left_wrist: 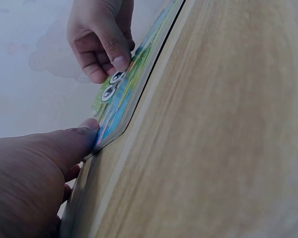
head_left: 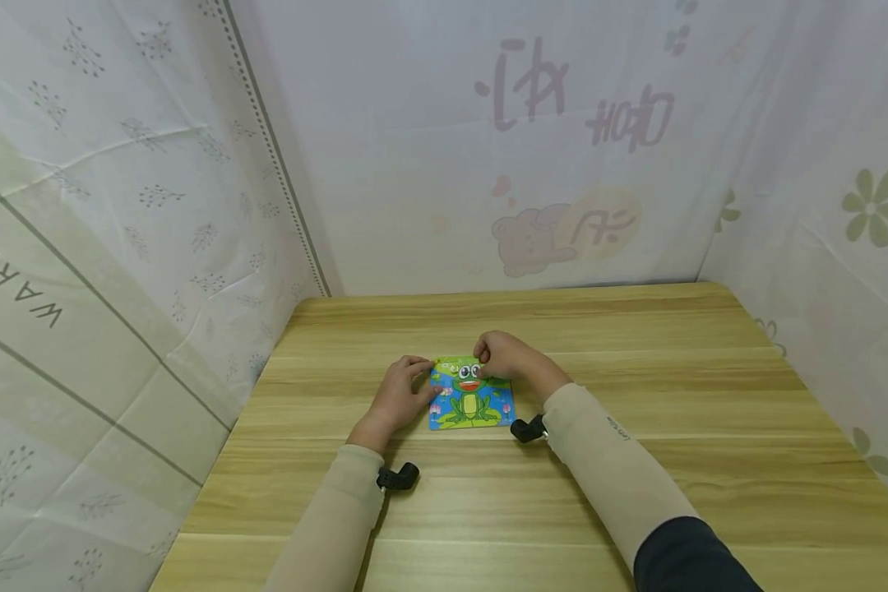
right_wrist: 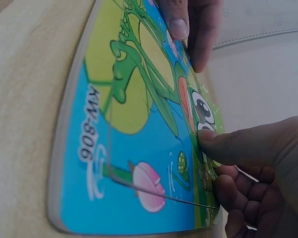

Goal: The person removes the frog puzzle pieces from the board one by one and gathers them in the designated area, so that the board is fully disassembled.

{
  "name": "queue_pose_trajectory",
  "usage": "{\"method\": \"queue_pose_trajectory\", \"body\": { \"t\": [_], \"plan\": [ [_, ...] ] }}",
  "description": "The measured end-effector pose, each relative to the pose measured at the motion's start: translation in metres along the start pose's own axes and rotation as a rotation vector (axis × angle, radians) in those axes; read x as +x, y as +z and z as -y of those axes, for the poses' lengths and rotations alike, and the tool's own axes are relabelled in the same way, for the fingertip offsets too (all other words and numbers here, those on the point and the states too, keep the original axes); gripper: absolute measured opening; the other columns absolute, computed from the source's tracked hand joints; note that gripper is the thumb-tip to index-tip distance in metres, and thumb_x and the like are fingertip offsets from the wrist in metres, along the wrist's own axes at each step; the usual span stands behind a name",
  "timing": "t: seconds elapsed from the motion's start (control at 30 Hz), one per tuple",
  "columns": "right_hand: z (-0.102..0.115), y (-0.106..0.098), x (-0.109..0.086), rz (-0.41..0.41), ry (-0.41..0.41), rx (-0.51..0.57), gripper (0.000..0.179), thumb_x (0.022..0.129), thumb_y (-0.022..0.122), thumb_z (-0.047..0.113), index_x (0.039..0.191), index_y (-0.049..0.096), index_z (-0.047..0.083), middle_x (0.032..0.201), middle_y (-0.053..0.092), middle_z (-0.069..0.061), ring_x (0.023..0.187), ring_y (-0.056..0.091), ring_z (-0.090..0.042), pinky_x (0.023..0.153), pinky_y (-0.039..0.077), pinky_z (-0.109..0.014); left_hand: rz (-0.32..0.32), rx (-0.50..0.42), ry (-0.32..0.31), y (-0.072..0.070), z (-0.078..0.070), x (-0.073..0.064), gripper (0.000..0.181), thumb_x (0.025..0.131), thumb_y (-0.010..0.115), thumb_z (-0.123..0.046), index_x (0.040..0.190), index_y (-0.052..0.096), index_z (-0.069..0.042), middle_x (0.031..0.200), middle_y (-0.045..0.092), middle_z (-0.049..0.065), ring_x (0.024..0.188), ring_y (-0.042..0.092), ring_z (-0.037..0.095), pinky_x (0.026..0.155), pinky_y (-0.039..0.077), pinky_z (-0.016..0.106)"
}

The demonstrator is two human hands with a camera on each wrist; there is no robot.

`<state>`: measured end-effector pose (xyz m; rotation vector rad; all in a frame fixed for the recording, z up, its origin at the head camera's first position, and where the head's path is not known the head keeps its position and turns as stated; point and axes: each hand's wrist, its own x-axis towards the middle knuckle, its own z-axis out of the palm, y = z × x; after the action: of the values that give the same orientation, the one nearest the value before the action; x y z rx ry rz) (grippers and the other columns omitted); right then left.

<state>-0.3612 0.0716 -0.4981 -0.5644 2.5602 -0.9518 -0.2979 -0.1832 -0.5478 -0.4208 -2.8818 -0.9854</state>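
Observation:
A square jigsaw puzzle (head_left: 497,409) with a cartoon frog on a blue pond lies flat on the table. My right hand (head_left: 514,362) pinches a puzzle piece (left_wrist: 108,93) bearing the frog's eyes, thumb on its face and fingers behind. In the left wrist view that piece tilts up from the board along the far side. At the left edge my left hand (head_left: 400,395) touches the puzzle, its thumb (left_wrist: 79,136) on the border and its index finger near the far left corner. Lotus buds and the marking KW-806 show in the right wrist view.
The wood-grain table (head_left: 303,493) reaches out on all sides of the puzzle. Patterned pale cloth (head_left: 414,164) hangs behind the table and along both sides. A small black wrist camera (head_left: 398,477) sticks out from the left sleeve, another (head_left: 527,429) from the right.

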Motion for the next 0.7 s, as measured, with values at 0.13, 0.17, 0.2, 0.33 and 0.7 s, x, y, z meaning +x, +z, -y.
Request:
{"method": "queue_pose_trajectory", "body": {
  "t": [0.13,0.17,0.2,0.33,0.7],
  "plan": [
    [-0.001,0.0,0.0,-0.009,-0.004,0.01,0.028,0.091,0.082,0.011,0.113,0.065,0.006,0.101,0.061,-0.006,0.091,0.057,-0.024,0.086,0.052,-0.038,0.001,-0.004,-0.002,-0.001,-0.001,0.0,0.054,0.098,0.077,-0.034,0.144,0.064,-0.01,0.144,0.055,0.007,0.14,0.047,0.032,0.118,0.039,0.047],
    [-0.001,0.001,0.0,-0.011,-0.004,0.014,0.028,0.091,0.082,0.011,0.113,0.065,0.006,0.101,0.061,-0.006,0.091,0.057,-0.024,0.085,0.052,-0.038,0.002,-0.002,-0.002,-0.001,-0.001,0.0,0.054,0.098,0.077,-0.035,0.144,0.064,-0.01,0.144,0.055,0.007,0.14,0.047,0.032,0.118,0.039,0.047],
    [-0.001,0.001,0.0,-0.015,-0.006,0.018,0.028,0.091,0.083,0.01,0.113,0.065,0.006,0.1,0.062,-0.007,0.091,0.057,-0.024,0.085,0.052,-0.038,0.002,-0.002,-0.002,-0.001,-0.002,0.0,0.054,0.098,0.077,-0.035,0.144,0.064,-0.01,0.144,0.055,0.007,0.14,0.047,0.032,0.119,0.039,0.047],
    [-0.005,0.003,0.001,-0.024,-0.007,0.036,0.028,0.091,0.083,0.01,0.112,0.065,0.006,0.099,0.062,-0.007,0.09,0.058,-0.023,0.083,0.053,-0.037,0.002,0.002,0.0,0.0,-0.001,-0.001,0.054,0.098,0.077,-0.035,0.144,0.064,-0.01,0.145,0.055,0.006,0.14,0.047,0.031,0.119,0.039,0.047],
    [-0.014,0.006,0.002,-0.054,-0.069,0.041,0.023,0.094,0.076,0.002,0.114,0.068,0.01,0.099,0.064,-0.004,0.091,0.06,-0.021,0.084,0.054,-0.036,-0.008,-0.009,0.01,-0.001,0.0,-0.001,0.054,0.097,0.078,-0.035,0.143,0.064,-0.01,0.143,0.056,0.007,0.138,0.049,0.032,0.117,0.04,0.049]
  ]
}}
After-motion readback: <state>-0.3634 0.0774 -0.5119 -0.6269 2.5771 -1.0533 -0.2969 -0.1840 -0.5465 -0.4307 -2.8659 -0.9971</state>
